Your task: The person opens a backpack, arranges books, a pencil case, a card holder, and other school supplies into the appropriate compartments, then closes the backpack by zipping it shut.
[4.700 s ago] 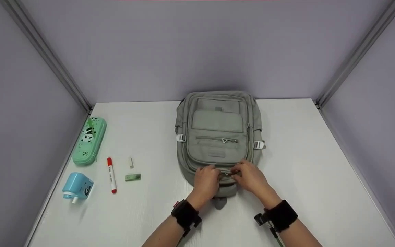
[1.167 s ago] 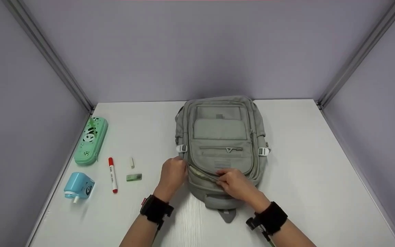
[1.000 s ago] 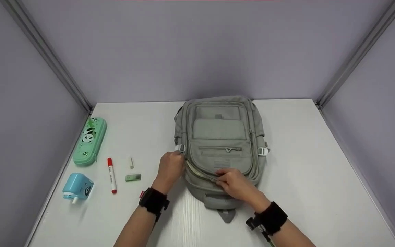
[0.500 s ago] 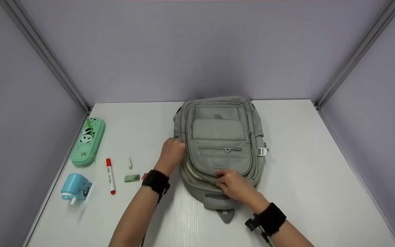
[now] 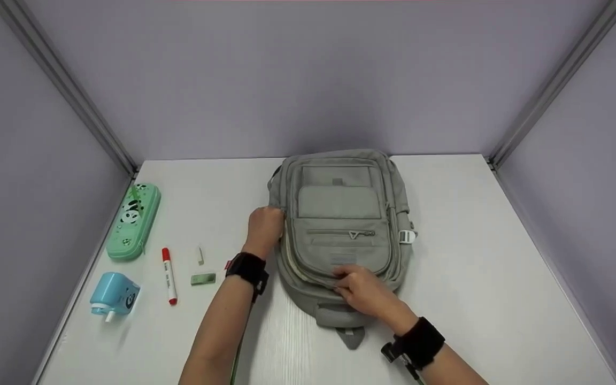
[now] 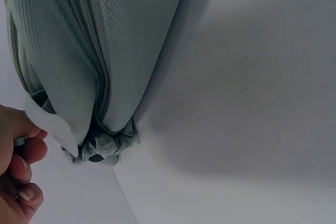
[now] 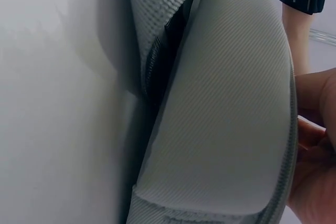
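A grey-green backpack (image 5: 340, 203) lies front side up on the white table, its top handle towards me. My left hand (image 5: 265, 230) is at its left side, fingers curled; a small metal bit, seemingly the zipper pull (image 6: 20, 141), shows between thumb and finger in the left wrist view. From there an unzipped gap (image 5: 293, 261) curves round to the near end, with a pale lining edge. My right hand (image 5: 366, 293) pinches the backpack's fabric edge at the near end. In the right wrist view its fingertips are partly hidden behind the zip edge (image 7: 290, 145).
On the left of the table (image 5: 479, 256) lie a green panda pencil case (image 5: 136, 224), a blue pencil sharpener (image 5: 114, 293), a red-capped white marker (image 5: 169, 278), a small white piece (image 5: 200, 255) and a green eraser (image 5: 203, 279). Purple-grey walls enclose the back and sides.
My left hand has moved from the near end up along the backpack's left side, and the zip gap has lengthened behind it. My right hand has shifted slightly, then stayed at the near edge.
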Motion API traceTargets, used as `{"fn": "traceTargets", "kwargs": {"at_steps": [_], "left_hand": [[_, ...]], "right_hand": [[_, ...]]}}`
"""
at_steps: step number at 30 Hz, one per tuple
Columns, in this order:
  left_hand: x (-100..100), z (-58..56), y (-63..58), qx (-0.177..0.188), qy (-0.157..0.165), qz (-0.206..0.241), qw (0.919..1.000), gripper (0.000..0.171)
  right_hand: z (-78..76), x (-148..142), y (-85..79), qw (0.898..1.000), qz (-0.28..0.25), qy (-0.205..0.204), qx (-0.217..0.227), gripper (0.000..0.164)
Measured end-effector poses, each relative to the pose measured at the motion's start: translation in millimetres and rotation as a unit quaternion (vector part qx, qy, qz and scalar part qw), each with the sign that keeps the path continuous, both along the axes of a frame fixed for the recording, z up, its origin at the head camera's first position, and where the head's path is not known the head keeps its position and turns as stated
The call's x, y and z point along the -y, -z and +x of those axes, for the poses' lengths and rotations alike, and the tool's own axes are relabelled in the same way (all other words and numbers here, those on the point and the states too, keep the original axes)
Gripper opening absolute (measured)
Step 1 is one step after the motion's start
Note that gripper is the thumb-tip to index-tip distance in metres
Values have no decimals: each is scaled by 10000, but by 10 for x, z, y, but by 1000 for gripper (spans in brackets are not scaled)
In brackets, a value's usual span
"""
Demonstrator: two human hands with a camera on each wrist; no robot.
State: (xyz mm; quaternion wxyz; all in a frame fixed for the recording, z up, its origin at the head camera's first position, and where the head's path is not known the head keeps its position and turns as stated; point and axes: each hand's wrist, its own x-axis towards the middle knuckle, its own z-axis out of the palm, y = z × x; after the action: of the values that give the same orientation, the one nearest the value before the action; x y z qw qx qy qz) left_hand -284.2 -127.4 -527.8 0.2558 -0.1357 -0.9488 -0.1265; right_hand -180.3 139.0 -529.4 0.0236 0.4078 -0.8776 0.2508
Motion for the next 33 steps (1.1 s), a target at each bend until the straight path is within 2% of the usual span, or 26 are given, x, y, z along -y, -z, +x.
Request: {"fn": "traceTargets", "kwargs": {"at_steps": [5, 11, 19, 26, 31, 33], "left_hand": [[-44, -40, 33, -264, -263, 258, 9990, 38], [-79, -88, 115, -311, -537, 356, 9974, 37], [-124, -121, 125, -102, -911, 164, 9957, 42], [-163, -126, 96, 364, -1019, 94, 9941, 40], [-168, -25, 71, 676, -979, 28, 9929, 26], [-183, 57, 60, 571, -897, -42, 9943, 17]], "right_hand": [[10, 14, 12, 10000, 91, 12, -7, 9], [29, 20, 14, 9999, 107, 46, 34, 10], [16, 2, 24, 10000, 58, 3, -54, 9], [12, -23, 38, 9999, 92, -22, -92, 9], [-3, -112, 63, 9994, -40, -46, 348, 13], [-18, -153, 74, 9983, -231, 4, 544, 14]]}}
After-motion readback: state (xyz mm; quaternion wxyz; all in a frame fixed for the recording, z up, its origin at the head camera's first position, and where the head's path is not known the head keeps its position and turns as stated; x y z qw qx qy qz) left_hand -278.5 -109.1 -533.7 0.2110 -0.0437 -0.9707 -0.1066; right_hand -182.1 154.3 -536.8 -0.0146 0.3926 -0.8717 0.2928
